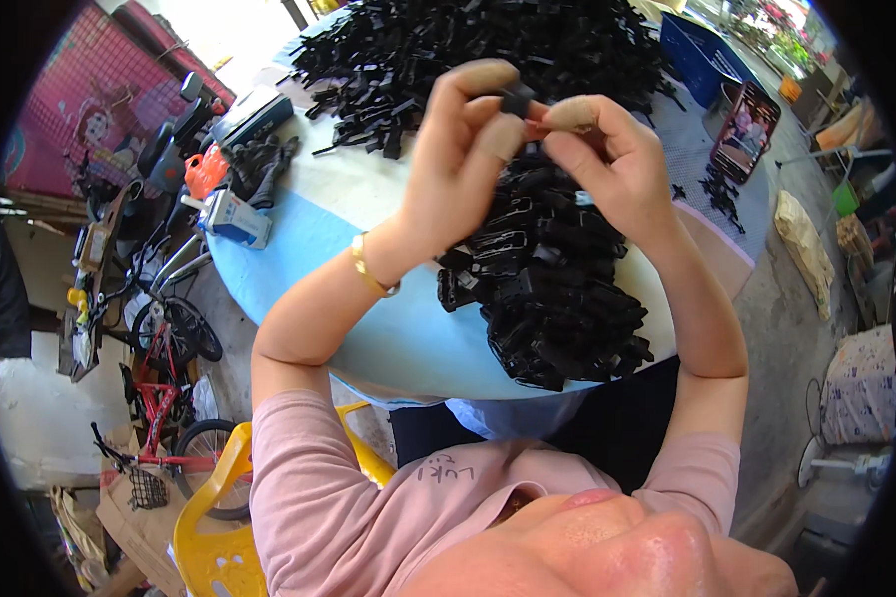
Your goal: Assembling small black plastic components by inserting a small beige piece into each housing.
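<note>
Over the dark heap, the left hand pinches a black piece. Whether the right hand, fingers close beside, grips it, I can't tell.

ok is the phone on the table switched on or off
On: the phone shows a lit, coloured picture across most of its front.
</note>
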Available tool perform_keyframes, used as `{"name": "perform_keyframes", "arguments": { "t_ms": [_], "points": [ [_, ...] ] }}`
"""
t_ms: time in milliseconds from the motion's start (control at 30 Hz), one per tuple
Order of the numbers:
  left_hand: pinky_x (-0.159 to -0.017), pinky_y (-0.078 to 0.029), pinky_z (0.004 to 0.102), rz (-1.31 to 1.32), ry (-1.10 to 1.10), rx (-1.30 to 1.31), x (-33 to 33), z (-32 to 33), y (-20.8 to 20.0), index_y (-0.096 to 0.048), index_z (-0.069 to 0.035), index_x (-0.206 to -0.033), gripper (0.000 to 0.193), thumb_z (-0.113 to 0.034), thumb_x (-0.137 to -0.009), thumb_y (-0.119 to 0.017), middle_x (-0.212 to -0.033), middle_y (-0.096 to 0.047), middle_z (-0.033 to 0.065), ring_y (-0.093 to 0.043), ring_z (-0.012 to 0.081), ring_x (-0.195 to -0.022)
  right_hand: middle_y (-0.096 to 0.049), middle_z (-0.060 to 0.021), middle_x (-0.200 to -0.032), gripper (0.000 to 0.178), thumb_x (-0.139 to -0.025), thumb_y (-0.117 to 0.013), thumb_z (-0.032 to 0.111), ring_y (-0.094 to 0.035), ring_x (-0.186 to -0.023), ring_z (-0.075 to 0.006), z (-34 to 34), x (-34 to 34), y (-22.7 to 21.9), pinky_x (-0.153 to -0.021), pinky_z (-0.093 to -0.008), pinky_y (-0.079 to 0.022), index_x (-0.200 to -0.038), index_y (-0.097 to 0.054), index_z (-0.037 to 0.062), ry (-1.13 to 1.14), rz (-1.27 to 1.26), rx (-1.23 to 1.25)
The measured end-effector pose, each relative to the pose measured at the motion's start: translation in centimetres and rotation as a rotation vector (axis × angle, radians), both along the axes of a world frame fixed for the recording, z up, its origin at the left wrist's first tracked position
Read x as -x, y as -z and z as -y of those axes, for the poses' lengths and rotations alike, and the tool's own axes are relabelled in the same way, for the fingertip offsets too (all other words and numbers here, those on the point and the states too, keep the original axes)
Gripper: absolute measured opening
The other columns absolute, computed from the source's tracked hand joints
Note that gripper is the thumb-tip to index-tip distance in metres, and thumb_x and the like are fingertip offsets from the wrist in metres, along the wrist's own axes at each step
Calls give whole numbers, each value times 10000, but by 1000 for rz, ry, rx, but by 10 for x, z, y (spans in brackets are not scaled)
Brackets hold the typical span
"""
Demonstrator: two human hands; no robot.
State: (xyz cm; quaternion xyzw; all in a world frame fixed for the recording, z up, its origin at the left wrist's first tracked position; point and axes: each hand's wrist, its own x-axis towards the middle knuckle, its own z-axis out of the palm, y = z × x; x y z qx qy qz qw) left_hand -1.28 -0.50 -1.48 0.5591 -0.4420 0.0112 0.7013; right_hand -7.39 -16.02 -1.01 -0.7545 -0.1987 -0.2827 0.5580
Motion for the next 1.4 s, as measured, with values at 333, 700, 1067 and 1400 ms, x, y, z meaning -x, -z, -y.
{"name": "perform_keyframes", "arguments": {
  "t_ms": [333,700,1067,1400],
  "points": [
    [-914,-472,392,-559,402,-40,-9,-7,-6,-391,-11,-1230,313,-70,-922,-387,-1009,-531,116,-577,226,-952,-576,9,-763,197,-759,-663,12,-525,-659,-21,14,2,-2,-592,-150,-438,-936,-576,10,53,188,253],
    [-828,-475,256,-62,156,-288,8,-6,-6,-401,4,-1210,400,40,-832,-527,-1102,-521,84,-552,144,-967,-543,9,-711,110,-796,-641,85,-498,-625,-21,10,1,-3,-553,-133,-408,-857,-566,31,-51,-206,45],
    [-846,-484,278,-128,145,-167,0,-9,3,-429,-25,-1133,324,-1,-836,-557,-1046,-552,81,-564,131,-938,-541,22,-636,196,-889,-518,175,-462,-574,-27,1,10,-12,-515,-167,-354,-882,-627,13,-61,-441,-25],
    [-653,-435,165,-41,72,-115,2,-5,5,-463,-9,-1066,283,12,-806,-573,-929,-579,29,-513,21,-768,-514,20,-621,200,-902,-492,136,-343,-474,7,0,8,-2,-418,-142,-250,-1009,-595,4,-69,-325,36]
  ]
}}
